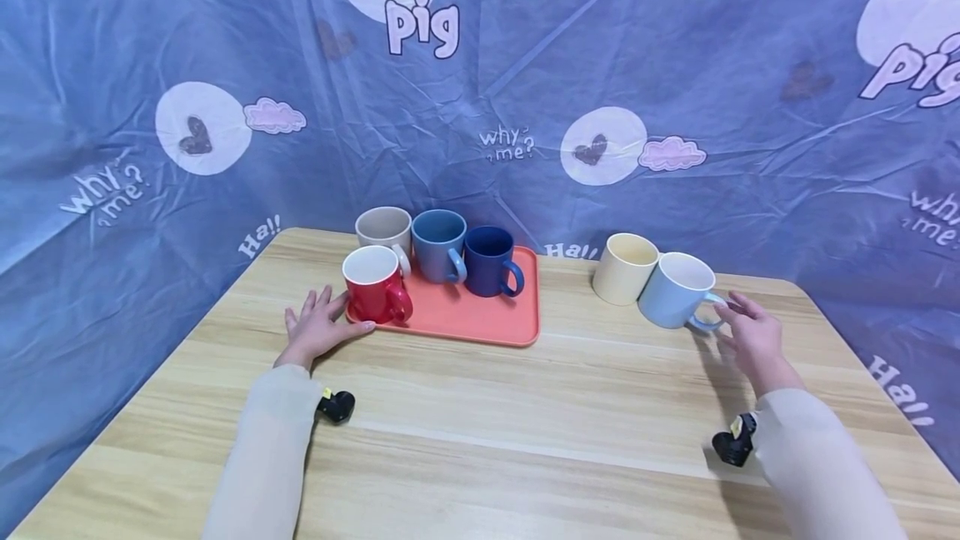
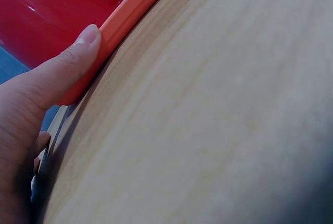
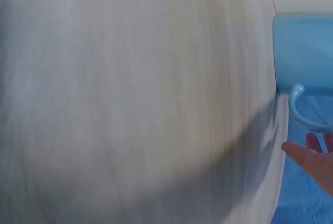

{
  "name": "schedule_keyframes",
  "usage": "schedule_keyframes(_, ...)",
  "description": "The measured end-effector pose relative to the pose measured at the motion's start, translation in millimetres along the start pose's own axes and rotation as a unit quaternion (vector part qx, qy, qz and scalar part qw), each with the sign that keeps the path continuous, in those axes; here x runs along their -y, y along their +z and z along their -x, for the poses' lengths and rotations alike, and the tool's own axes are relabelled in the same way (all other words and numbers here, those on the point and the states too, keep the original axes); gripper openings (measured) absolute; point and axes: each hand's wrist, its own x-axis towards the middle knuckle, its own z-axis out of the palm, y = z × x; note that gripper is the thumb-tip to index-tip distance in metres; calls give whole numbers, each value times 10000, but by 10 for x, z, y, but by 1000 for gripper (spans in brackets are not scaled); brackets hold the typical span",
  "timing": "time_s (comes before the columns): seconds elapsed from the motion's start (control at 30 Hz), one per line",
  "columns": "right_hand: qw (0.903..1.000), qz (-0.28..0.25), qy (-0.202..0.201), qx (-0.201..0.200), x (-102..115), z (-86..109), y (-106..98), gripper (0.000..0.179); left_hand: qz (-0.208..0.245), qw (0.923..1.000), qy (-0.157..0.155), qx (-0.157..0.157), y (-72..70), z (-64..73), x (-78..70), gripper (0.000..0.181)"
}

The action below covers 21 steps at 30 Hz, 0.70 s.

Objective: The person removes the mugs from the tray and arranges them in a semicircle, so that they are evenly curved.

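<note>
My left hand (image 1: 321, 330) is at the front left corner of a coral-red tray (image 1: 472, 317), fingers spread. Its thumb (image 2: 70, 68) lies against the tray's rim in the left wrist view, beside a red mug (image 1: 372, 294) with a white inside. Over on the right, my right hand (image 1: 756, 338) reaches to the handle of a light blue mug (image 1: 670, 297). In the right wrist view its fingertips (image 3: 312, 141) are just by that handle (image 3: 299, 110), with the thumb held apart. Both mugs stand upright.
Also on the tray stand a grey mug (image 1: 384, 227), a medium blue mug (image 1: 437, 248) and a navy mug (image 1: 487, 263). A cream mug (image 1: 621, 273) stands against the light blue one. Behind the wooden table (image 1: 525, 440) hangs a blue printed cloth (image 1: 480, 90).
</note>
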Motion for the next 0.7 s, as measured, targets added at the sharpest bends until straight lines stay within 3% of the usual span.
schedule_keyframes(0.07,9997,158,-134,92,5,6,-31,70,-2,10000,1,-5,-2,-3,-3,93)
schedule_keyframes(0.23,9980,-48,-478,405,55,3,-106,72,-23,10000,6,-3,-7,-5,-9,93)
schedule_keyframes(0.37,9968,311,-617,391,135,-14,-102,67,-28,10000,13,-13,-9,2,-8,92)
schedule_keyframes(0.53,9945,382,-709,664,326,83,51,68,-22,10000,19,-34,-7,6,1,93)
schedule_keyframes(0.7,9897,-273,-908,1069,497,161,297,50,-2,10000,21,-45,-1,-1,2,93)
